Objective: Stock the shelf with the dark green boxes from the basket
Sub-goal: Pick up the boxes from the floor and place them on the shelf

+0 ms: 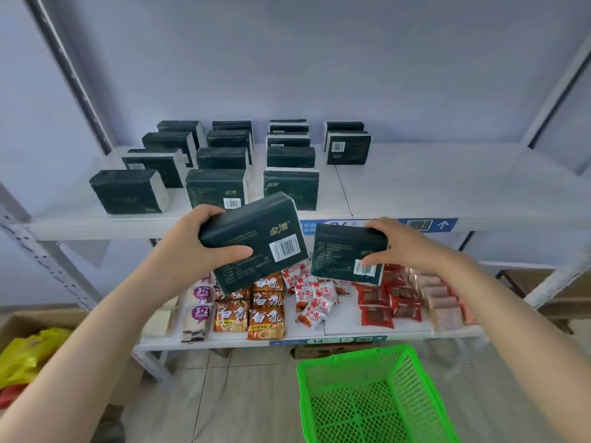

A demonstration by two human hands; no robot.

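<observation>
My left hand [195,247] grips a dark green box [256,241] by its left end, tilted, just below the front edge of the upper white shelf [431,187]. My right hand [406,243] holds a second dark green box [342,254] by its right end, at about the same height. Several dark green boxes [220,187] stand in rows on the left and middle of that shelf; the rightmost row [348,148] holds two. The green mesh basket [371,398] sits on the floor below my right arm, and no boxes show inside it.
The lower shelf [351,330] carries snack packets and noodle packs in orange, red and white. A cardboard box with yellow and red bags [28,356] stands at the lower left. Metal shelf uprights [41,260] run along both sides. The upper shelf's right half is bare.
</observation>
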